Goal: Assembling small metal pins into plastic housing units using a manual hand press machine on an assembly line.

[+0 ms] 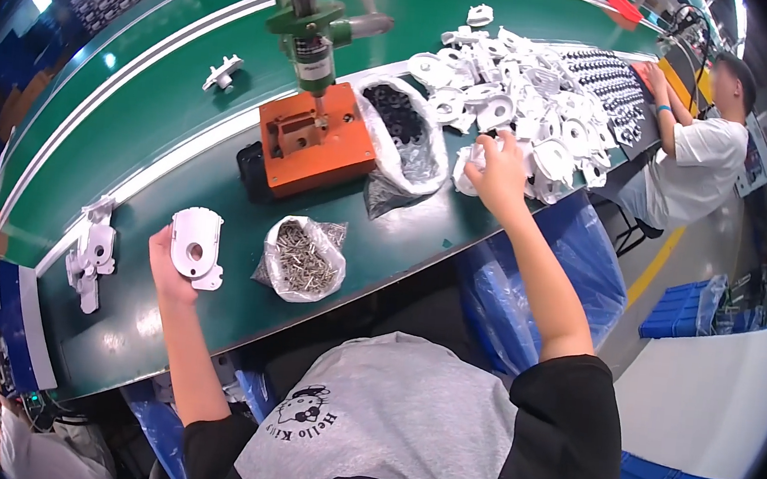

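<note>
Head view, from above: a long dark green workbench (134, 344) slants across the scene, with a brighter green conveyor belt (158, 113) running along its far side behind a pale metal rail. A co-worker (704, 170) in a white short-sleeved shirt sits toward the far right, arms stretched to the bench. A broad heap of white molded plastic parts (500, 110) covers the right part of the bench, with rows of small black pieces (601, 80) laid out just beyond it. Near the middle, a green-and-metal vertical press tool (314, 55) comes down over a block-shaped orange fixture (346, 147). Touching the fixture's right side is an open plastic bag (436, 156) of black components; nearer the person stands a smaller open bag (273, 270) filled with metal screws or pins. A little cluster of white parts (94, 256) lies at the left, and a lone white bracket (223, 74) rests on the belt. The person's left hand (172, 271) is clamped on the edge of a white plate with a round hole (195, 240), raised left of the smaller bag. The right hand (502, 175) has its fingers bent over a white piece (467, 171) at the heap's near edge; whether they grip it, I cannot tell.
</note>
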`<state>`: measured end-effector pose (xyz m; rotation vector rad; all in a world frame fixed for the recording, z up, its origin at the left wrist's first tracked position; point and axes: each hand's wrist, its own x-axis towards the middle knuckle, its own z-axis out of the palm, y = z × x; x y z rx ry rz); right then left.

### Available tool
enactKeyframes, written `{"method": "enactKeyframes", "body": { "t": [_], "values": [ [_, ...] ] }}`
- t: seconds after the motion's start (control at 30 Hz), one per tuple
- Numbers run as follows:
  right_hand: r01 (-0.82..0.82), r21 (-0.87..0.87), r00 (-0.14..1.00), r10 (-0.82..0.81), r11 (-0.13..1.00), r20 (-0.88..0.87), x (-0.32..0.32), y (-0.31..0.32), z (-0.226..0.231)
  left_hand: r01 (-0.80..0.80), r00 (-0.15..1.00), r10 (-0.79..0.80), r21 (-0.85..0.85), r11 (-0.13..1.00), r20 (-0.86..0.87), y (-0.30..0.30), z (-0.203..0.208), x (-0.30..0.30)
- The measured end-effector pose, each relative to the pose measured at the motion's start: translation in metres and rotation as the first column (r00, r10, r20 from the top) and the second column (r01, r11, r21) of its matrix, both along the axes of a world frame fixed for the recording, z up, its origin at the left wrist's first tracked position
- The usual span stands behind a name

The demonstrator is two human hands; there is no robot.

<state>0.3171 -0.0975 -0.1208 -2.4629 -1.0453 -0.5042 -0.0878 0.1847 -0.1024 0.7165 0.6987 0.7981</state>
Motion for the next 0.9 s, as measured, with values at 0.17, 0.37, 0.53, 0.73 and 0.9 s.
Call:
{"method": "enactKeyframes", "body": {
  "t": [0.17, 0.37, 0.53, 0.73, 0.9],
  "values": [
    [0.034, 0.097, 0.999, -0.033, 0.995, -0.017, -0.012, 0.004, 0.013, 0.199, 0.975, -0.186, -0.100, 0.975, 0.124, -0.015, -0.004, 0.005],
    [-0.199, 0.466, 0.939, 0.304, 0.862, -0.161, -0.056, 0.021, 0.055, 0.227, 0.904, -0.086, -0.300, 0.927, 0.419, -0.051, 0.003, 0.036],
    [-0.608, 0.635, 0.453, 0.865, 0.477, -0.215, -0.129, 0.036, 0.080, 0.403, 0.870, -0.350, -0.092, 0.910, 0.347, -0.094, 0.025, 0.090],
    [-0.829, 0.447, 0.290, 0.942, 0.335, -0.169, -0.172, 0.054, 0.088, 0.418, 0.815, -0.402, 0.058, 0.907, 0.417, -0.129, 0.034, 0.098],
    [-0.799, 0.482, 0.273, 0.931, 0.359, -0.242, -0.174, 0.051, 0.078, 0.417, 0.855, -0.354, -0.098, 0.904, 0.379, -0.126, 0.025, 0.091]
  ]
}}
